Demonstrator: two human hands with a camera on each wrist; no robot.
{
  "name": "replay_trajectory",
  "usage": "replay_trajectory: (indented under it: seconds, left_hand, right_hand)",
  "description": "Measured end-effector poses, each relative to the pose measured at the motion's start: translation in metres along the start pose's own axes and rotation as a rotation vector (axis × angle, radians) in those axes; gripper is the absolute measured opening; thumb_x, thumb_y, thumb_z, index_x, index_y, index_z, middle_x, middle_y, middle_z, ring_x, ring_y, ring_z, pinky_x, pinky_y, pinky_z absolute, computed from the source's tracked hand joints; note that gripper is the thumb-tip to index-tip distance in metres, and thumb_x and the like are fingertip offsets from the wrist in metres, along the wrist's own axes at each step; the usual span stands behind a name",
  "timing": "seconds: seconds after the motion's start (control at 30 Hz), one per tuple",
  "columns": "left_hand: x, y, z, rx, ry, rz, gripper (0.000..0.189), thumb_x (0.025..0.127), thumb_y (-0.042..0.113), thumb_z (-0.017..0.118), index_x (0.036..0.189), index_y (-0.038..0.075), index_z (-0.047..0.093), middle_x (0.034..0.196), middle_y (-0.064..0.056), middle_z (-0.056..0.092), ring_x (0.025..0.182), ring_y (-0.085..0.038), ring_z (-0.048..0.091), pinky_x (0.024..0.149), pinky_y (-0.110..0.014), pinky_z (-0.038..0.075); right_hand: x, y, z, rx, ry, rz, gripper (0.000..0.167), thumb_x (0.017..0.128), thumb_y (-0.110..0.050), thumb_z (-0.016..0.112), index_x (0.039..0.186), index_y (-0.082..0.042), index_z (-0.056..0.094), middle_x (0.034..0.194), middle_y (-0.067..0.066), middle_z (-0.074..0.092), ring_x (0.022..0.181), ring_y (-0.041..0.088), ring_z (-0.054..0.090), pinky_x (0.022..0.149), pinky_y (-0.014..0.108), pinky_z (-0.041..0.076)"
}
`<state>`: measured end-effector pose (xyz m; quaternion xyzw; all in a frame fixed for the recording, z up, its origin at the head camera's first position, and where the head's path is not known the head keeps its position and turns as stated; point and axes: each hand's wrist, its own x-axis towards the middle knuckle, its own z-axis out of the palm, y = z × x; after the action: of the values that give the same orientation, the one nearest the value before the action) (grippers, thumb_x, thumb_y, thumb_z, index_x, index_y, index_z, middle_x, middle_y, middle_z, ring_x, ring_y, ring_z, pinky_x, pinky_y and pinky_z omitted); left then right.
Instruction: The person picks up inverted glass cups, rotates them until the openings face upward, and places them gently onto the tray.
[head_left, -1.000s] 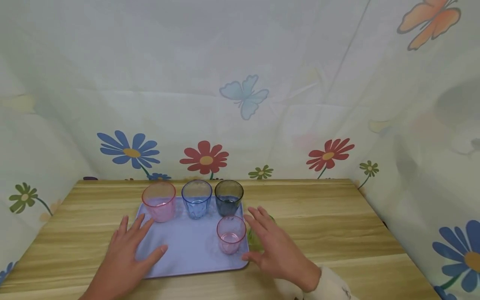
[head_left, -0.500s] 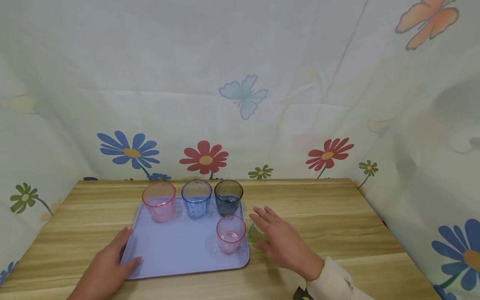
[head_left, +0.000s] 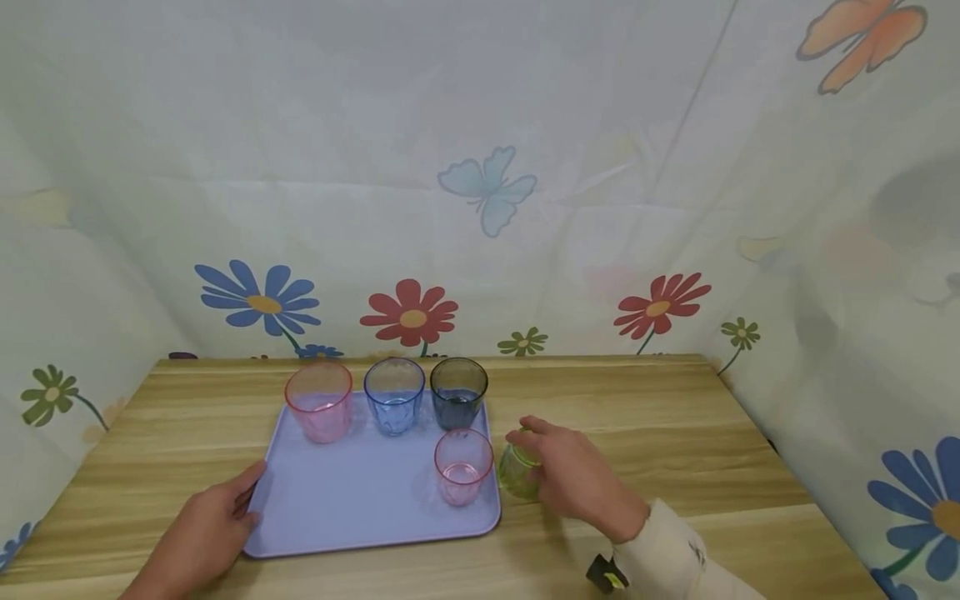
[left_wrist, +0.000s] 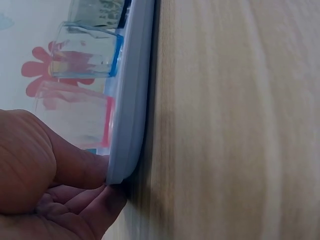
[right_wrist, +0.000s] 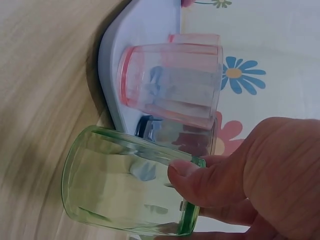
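The left hand (head_left: 202, 537) is applied to the near left corner of the lilac tray (head_left: 360, 508); in the left wrist view the fingers (left_wrist: 85, 167) are curled against the rim of the tray (left_wrist: 131, 115), with one fingertip tucked under the edge where it meets the wooden table (head_left: 660, 450). The right hand (head_left: 573, 479) is closed around the green cup (head_left: 519, 471), which is pinched at its rim between thumb and fingers, as shown in the right wrist view, where the thumb (right_wrist: 200, 182) is laid across the rim of the green cup (right_wrist: 130, 187). The green cup is located on the table, outside the tray and just beside its right edge; whether its base touches the table surface cannot be told. Immediately to the left of this grip, inside the tray's near right area, a small pink cup (head_left: 462, 465) is set upright. Beyond the grip, along the far edge of the tray, three cups are arranged in a row: a dark grey cup (head_left: 458, 393) closest to the right hand, a blue cup (head_left: 393, 396) in the middle, and a larger pink cup (head_left: 318, 402) farthest to the left. Behind the table, a pale cloth backdrop (head_left: 480, 167) printed with flowers and butterflies is hung.
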<state>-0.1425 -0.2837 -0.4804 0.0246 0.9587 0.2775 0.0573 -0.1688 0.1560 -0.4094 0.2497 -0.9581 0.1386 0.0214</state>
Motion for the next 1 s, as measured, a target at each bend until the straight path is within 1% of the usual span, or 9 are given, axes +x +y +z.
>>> replay_trajectory:
  seconds: [0.17,0.4,0.5,0.6,0.67,0.87,1.0]
  left_hand:
    - [0.000,0.001,0.000,0.001,0.009,0.000,0.065,0.091,-0.001,0.069,0.147,-0.019,0.043,0.143,-0.040,0.051,0.128,-0.049,0.062,0.094,-0.051,0.059]
    - [0.000,0.002,0.000,-0.006,0.011,-0.009,0.065,0.091,-0.001,0.068,0.149,-0.017,0.042,0.145,-0.040,0.050,0.131,-0.049,0.060,0.096,-0.051,0.058]
    - [-0.001,0.000,0.000,-0.013,0.037,0.006,0.064,0.091,-0.002,0.068,0.148,-0.016,0.044,0.144,-0.039,0.051,0.128,-0.048,0.062,0.096,-0.051,0.059]
    - [-0.002,-0.002,0.001,-0.027,0.053,0.024,0.064,0.090,-0.002,0.069,0.147,-0.017,0.045,0.142,-0.039,0.052,0.125,-0.047,0.064,0.094,-0.050,0.060]
    - [-0.003,-0.003,0.001,-0.038,0.044,0.019,0.064,0.090,-0.002,0.069,0.147,-0.017,0.044,0.143,-0.040,0.052,0.125,-0.047,0.064,0.093,-0.050,0.060]
    - [0.001,-0.004,0.000,-0.043,-0.009,-0.035,0.066,0.091,-0.001,0.068,0.149,-0.016,0.042,0.145,-0.041,0.048,0.127,-0.050,0.062,0.094,-0.051,0.060]
    - [0.004,-0.002,0.001,-0.043,-0.019,-0.041,0.065,0.092,-0.001,0.067,0.150,-0.016,0.041,0.146,-0.041,0.047,0.128,-0.049,0.062,0.094,-0.050,0.060]
  right_hand:
    - [0.002,0.003,-0.003,-0.006,-0.002,-0.013,0.046,0.084,0.006,0.076,0.127,-0.011,0.074,0.140,0.018,0.067,0.114,0.039,0.073,0.098,0.056,0.060]
    - [0.004,0.005,-0.008,0.007,-0.026,0.016,0.047,0.085,0.007,0.077,0.129,-0.013,0.073,0.142,0.017,0.067,0.117,0.037,0.073,0.100,0.057,0.059]
    - [0.004,0.005,-0.009,0.007,-0.042,0.022,0.047,0.086,0.005,0.077,0.129,-0.014,0.073,0.143,0.015,0.066,0.117,0.035,0.073,0.100,0.056,0.060]
    - [0.003,0.006,-0.012,0.003,-0.038,0.013,0.047,0.085,0.005,0.078,0.128,-0.013,0.073,0.141,0.014,0.067,0.114,0.035,0.074,0.099,0.055,0.060]
    - [0.002,0.006,-0.013,-0.003,-0.041,0.006,0.047,0.086,0.005,0.078,0.128,-0.013,0.073,0.141,0.014,0.067,0.113,0.034,0.074,0.099,0.054,0.060]
    - [-0.002,0.004,-0.018,-0.012,-0.056,-0.004,0.047,0.085,0.007,0.077,0.129,-0.012,0.073,0.142,0.016,0.067,0.112,0.034,0.075,0.098,0.052,0.061]
    - [-0.004,0.004,-0.022,-0.022,-0.041,-0.008,0.048,0.084,0.008,0.078,0.127,-0.012,0.073,0.140,0.016,0.068,0.108,0.034,0.076,0.096,0.051,0.062]
